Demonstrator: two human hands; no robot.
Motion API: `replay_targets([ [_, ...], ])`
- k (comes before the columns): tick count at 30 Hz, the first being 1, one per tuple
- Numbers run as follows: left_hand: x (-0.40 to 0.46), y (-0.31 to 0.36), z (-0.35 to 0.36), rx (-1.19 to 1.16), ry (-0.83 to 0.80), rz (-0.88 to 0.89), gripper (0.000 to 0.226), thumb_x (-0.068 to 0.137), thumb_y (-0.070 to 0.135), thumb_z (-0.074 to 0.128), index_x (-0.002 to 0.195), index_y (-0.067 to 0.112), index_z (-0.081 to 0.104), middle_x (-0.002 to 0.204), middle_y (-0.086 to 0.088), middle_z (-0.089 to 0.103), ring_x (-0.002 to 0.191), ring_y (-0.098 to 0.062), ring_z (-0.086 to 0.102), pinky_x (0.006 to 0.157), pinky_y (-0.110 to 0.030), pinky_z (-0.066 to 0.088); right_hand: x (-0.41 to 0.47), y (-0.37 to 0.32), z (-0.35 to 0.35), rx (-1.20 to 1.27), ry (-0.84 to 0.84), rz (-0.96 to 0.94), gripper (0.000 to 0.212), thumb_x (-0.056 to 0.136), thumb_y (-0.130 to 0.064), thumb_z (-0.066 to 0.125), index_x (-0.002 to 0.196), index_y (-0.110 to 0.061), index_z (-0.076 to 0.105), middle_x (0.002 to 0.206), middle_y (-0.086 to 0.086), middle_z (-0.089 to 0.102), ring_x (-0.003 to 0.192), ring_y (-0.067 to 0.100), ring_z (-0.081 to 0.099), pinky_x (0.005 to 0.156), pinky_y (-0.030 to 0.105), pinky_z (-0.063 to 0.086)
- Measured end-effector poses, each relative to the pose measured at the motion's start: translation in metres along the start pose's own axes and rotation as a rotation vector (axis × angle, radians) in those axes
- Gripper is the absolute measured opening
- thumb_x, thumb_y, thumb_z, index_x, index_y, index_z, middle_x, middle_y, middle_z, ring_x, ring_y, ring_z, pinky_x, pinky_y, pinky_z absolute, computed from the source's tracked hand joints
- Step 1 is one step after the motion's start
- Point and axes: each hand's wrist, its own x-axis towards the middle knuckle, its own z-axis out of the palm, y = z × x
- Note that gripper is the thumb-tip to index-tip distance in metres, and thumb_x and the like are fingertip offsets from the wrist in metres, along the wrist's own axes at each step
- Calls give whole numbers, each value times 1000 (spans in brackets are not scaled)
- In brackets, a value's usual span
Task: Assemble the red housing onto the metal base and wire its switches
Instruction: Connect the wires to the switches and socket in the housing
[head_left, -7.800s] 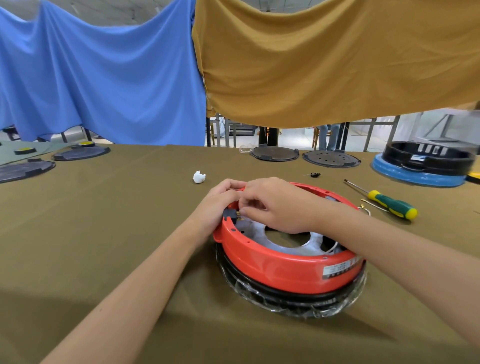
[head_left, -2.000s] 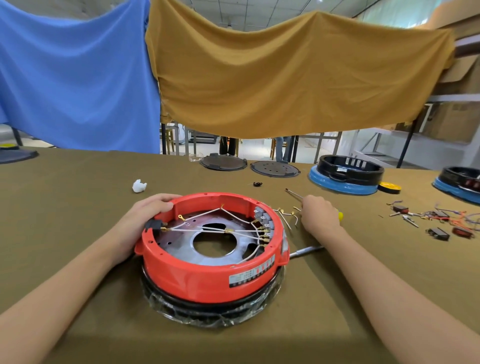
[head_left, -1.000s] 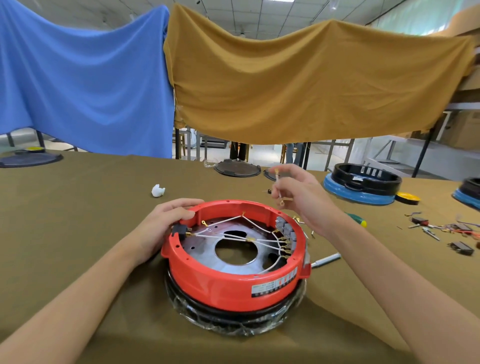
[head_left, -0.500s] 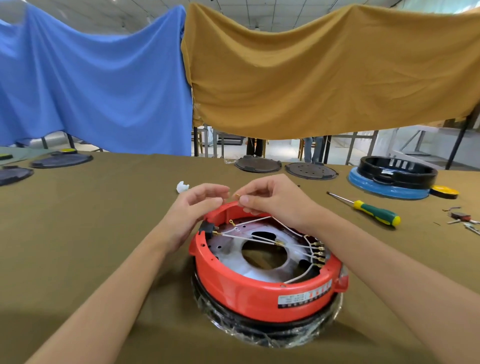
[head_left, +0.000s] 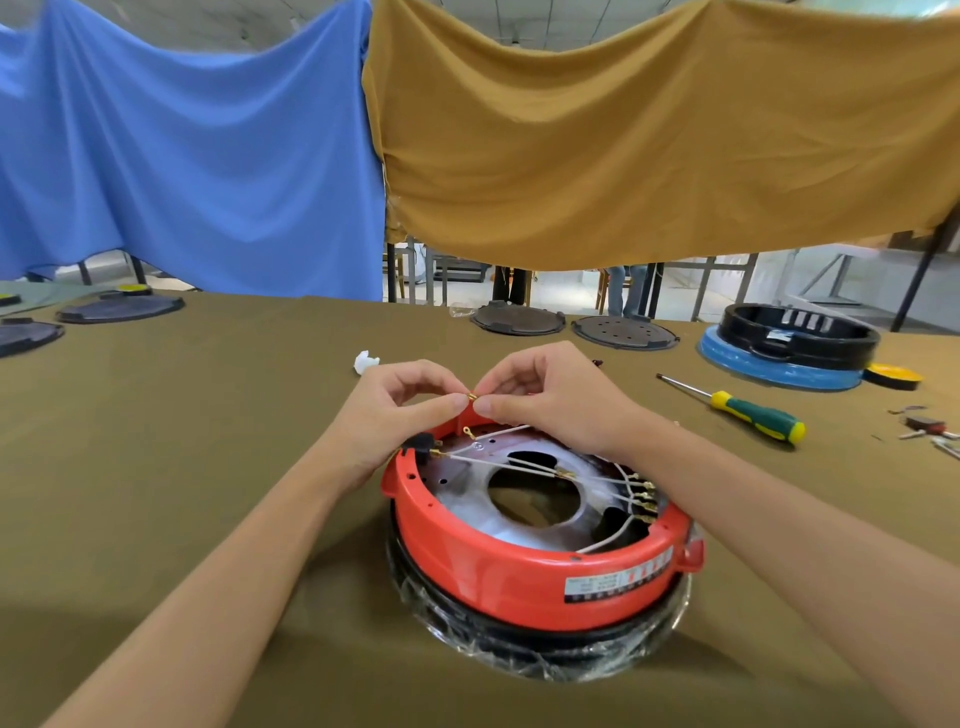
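Note:
The red housing (head_left: 519, 571) sits on a black, plastic-wrapped ring, with the metal base (head_left: 467, 493) showing inside it. Several white wires (head_left: 519, 464) with brass terminals cross the base to a row of switches at its right inner wall. A black switch (head_left: 421, 443) sits in the housing's left rim. Above the far rim, my left hand (head_left: 400, 410) and my right hand (head_left: 545, 400) meet fingertip to fingertip and pinch a small brass terminal (head_left: 471, 396) of a loose wire between them.
A green-and-yellow screwdriver (head_left: 748, 413) lies right of the housing. A white plastic scrap (head_left: 366, 361) lies beyond my left hand. Black round plates (head_left: 517, 317) and a black unit on a blue ring (head_left: 789, 345) stand at the back. Small parts (head_left: 924, 428) lie far right.
My right hand fetched a loose wire from beside the screwdriver and carried it over the housing's far rim. My left hand left the rim and now pinches the wire's terminal too.

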Motion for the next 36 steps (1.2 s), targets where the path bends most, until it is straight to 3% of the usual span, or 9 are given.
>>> replay_targets([
  [7,-1,0,-1,-22,-1,-60,6,89,11,70,83,13,68,80,-4,65,65,-11,58,56,-19,48,0,1,0,5,21,2,8,87,-10,74,95,-9,75,83,11,75,72,12,65,71,22,54],
  [13,0,-1,-1,-6,-42,-66,12,81,25,74,87,15,72,87,-2,71,76,-12,64,68,-21,51,1,2,2,-204,19,-23,7,91,-17,69,89,-15,75,70,-7,68,62,1,57,62,14,47],
  [19,2,-1,-1,-11,1,-36,4,85,10,72,81,12,71,89,3,71,78,-9,63,67,-18,51,2,1,5,-333,28,-58,9,93,-21,67,90,-17,75,74,-8,69,66,3,57,64,16,47],
  [25,4,2,-1,-83,61,-112,24,92,7,63,72,19,70,83,7,65,68,-8,57,58,-17,46,0,0,1,-252,55,-1,9,94,-17,66,92,-14,74,70,-11,67,62,3,56,61,15,47],
  [30,4,2,-1,-114,58,-137,21,90,10,63,72,18,68,75,6,58,65,-10,52,57,-20,43,-1,-4,1,-206,11,-10,11,93,-14,67,94,-6,75,79,6,74,70,12,64,72,27,54],
  [36,4,1,0,-109,44,-130,15,87,13,63,72,16,65,72,7,57,61,-7,51,54,-15,43,-1,-4,1,-204,-36,-21,10,91,-11,69,92,-4,76,74,3,72,65,8,61,68,22,52],
])
